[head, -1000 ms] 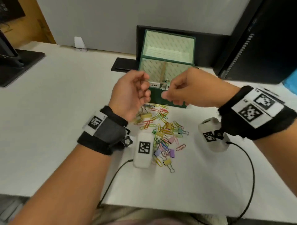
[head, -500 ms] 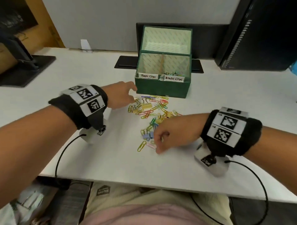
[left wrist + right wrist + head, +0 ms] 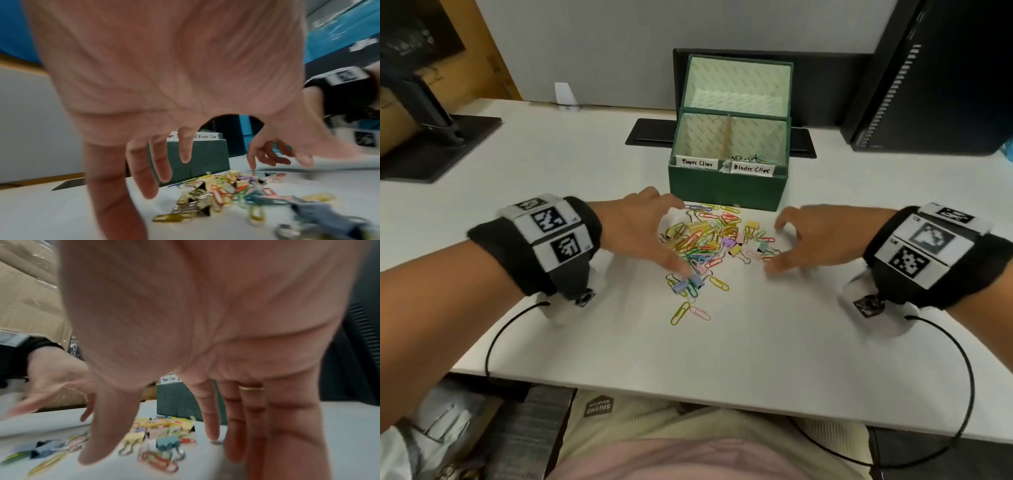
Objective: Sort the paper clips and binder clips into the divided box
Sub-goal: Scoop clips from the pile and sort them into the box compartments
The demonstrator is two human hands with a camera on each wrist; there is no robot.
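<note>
A heap of coloured paper clips and binder clips (image 3: 717, 241) lies on the white table in front of the green divided box (image 3: 727, 186). Its left compartment is labelled "Paper Clips", its right one "Binder Clips"; several clips show in the right one. My left hand (image 3: 654, 236) hovers spread over the heap's left side, fingers straight, holding nothing. My right hand (image 3: 791, 245) is spread at the heap's right edge, empty as well. The heap (image 3: 236, 191) lies under the straight fingers (image 3: 144, 170) in the left wrist view. Binder clips (image 3: 164, 443) lie between thumb and fingers (image 3: 211, 410) in the right wrist view.
The box's lid (image 3: 738, 85) stands open behind it. A black monitor base (image 3: 438, 147) sits far left, a dark computer case (image 3: 941, 78) far right. A black slot cover (image 3: 650, 132) lies behind the box. Stray clips (image 3: 688, 310) lie nearer the table's front edge.
Both hands came down from the box a second ago. Since half a second ago the right hand has moved from the heap's near side to its right edge and spread; the left has spread over the heap.
</note>
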